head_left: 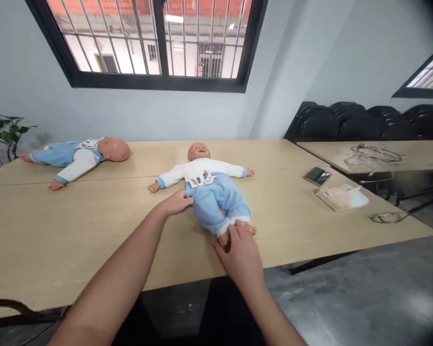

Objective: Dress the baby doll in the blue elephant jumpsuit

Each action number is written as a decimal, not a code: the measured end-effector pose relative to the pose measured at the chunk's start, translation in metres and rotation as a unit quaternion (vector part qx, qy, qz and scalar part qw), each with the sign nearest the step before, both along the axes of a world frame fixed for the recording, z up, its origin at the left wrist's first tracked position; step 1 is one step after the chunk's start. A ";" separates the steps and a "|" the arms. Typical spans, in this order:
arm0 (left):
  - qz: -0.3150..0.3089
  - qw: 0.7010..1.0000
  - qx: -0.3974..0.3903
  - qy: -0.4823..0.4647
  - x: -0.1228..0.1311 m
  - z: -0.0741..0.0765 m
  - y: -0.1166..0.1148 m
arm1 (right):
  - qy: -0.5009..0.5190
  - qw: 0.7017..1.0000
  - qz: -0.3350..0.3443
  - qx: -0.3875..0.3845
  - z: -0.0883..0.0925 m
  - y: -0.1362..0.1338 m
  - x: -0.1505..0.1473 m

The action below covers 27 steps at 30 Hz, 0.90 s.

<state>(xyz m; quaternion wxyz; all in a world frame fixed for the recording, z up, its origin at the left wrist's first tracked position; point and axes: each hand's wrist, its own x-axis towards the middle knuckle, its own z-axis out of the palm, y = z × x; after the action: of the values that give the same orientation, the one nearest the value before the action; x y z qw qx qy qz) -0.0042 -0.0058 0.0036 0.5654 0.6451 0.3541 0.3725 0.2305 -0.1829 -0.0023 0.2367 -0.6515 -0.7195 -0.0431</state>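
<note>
A second doll [80, 158] in matching blue and white lies on its back at the far left of the wooden table [57, 226]. Mid-table, the person's left hand [175, 203] presses against the hip of a baby doll [211, 190], fingertips at the waistband of its blue trousers; whether they pinch the cloth or only rest on it cannot be told. The doll lies face up, arms spread wide. Its head points to the table's far edge and its feet to the near edge, so its long axis runs front to back across the table, the legs slanting slightly right. At the near edge the right hand [241, 254] is closed around the doll's bare feet. The hold likely works best with the hip hand kept flat and steady while the feet are held lightly, so the soft body does not twist or slide on the table. Towards the table's right end lie a phone [317, 175], a tissue pack [341, 197] and a pair of glasses [388, 217].
</note>
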 end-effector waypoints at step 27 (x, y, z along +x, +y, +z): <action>0.196 0.938 0.165 0.236 -0.006 -0.008 0.023 | 0.426 0.904 -0.010 -0.023 0.015 -0.018 0.036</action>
<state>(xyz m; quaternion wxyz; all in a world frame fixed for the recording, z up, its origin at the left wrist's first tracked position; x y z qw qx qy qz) -0.0106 0.0167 -0.0039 0.2676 0.7165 0.5301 0.3662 0.2667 -0.2009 0.0125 0.5047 -0.6204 -0.5445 0.2529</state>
